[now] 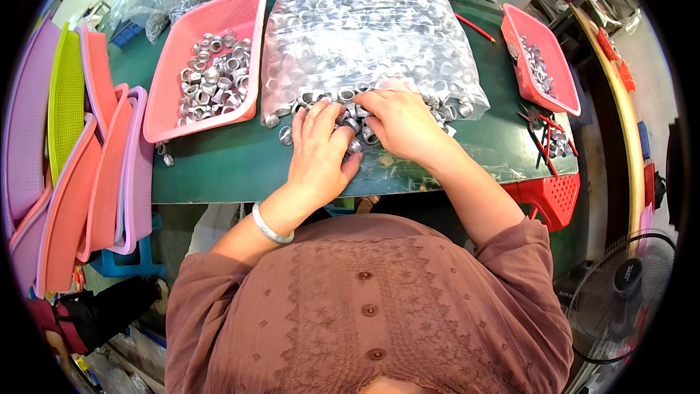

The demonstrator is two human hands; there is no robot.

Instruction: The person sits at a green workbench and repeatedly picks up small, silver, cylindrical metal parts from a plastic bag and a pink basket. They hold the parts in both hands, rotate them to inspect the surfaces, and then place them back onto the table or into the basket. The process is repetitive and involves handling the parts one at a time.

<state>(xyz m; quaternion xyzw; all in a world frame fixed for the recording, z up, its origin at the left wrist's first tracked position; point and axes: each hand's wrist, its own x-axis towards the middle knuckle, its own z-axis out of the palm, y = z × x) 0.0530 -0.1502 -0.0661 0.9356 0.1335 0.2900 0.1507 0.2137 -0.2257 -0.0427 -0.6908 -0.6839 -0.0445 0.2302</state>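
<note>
Small silvery metal rings [350, 125] lie loose on the green table at the mouth of a large clear plastic bag [364, 36] filled with many more. My left hand [319, 147] rests over the left side of this loose pile, its fingers stretched forward and the thumb apart. From the right, my right hand [403, 122] reaches across the pile and the bag's near edge, thumb and forefinger spread around some rings. Neither hand is closed round a ring that I can see. The undersides of the fingers are hidden.
A pink basket [153, 118] holding rings stands left of the bag, another pink basket [567, 106] at the right. Pliers with red handles [545, 135] lie near the right edge. Stacked colourful baskets [69, 197] rise at far left; a fan [620, 292] stands lower right.
</note>
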